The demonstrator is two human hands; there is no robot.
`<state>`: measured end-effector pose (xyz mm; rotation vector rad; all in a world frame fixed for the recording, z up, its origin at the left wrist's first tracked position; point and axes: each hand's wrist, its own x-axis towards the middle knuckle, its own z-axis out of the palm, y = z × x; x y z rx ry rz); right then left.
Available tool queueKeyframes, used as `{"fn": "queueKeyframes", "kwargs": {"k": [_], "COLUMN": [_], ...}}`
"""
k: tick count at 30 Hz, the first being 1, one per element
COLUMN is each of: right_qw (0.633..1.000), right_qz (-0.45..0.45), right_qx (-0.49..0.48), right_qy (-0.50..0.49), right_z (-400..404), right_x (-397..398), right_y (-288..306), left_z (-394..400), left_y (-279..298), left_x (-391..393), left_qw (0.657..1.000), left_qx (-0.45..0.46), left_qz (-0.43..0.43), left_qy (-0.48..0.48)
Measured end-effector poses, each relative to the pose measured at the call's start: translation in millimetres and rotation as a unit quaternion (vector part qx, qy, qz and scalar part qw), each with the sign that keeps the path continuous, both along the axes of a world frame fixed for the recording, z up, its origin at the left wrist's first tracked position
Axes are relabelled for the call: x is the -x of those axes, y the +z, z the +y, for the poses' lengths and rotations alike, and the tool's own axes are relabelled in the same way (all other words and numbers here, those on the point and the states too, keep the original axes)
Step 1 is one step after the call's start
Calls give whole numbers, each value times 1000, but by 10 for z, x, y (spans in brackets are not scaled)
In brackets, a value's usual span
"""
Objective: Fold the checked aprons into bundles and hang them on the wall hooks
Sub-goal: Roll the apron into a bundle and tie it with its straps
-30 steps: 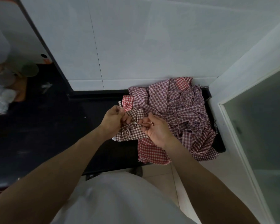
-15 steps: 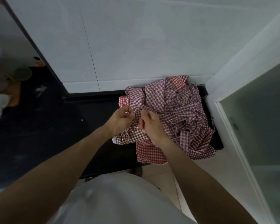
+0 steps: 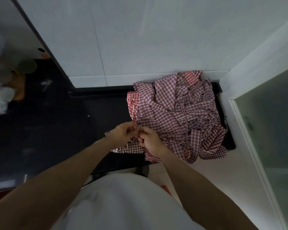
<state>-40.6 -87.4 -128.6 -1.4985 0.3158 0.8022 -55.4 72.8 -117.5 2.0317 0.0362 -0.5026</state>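
- Two hands are brought together over a brown-checked apron bundle (image 3: 131, 146) at the black counter's (image 3: 60, 123) front edge.
- A thin checked strap is pinched by the left hand (image 3: 123, 131) and the right hand (image 3: 149, 141).
- More checked aprons (image 3: 178, 117) are heaped just beside, against the white wall (image 3: 156, 39).

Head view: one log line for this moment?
left hand: pinches apron strap | right hand: pinches same strap | brown checked apron: on counter | apron pile: unfolded

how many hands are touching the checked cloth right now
2. The left hand and right hand meet over the small brown-checked apron, each pinching its fabric, beside the heap of red and purple checked aprons.
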Motion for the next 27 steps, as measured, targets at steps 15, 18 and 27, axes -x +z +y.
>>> {"fn": "queueKeyframes", "kwargs": {"k": [15,18,27], "right_qw": [984,989,997], "right_qz": [-141,-111,-37], "right_qx": [55,37,-7], "right_qy": [98,93,69], "right_z": [-99,-98,-107], "right_x": [17,35,2], "right_y": [-86,-63,7], "left_z": [-53,-36,-38], "left_y": [-53,-35,-35], "left_x": [20,3,-15], "left_qw": [993,990,991], "left_qx": [15,23,-71], "left_qz": [13,33,29], "left_qy": [120,137,113]}}
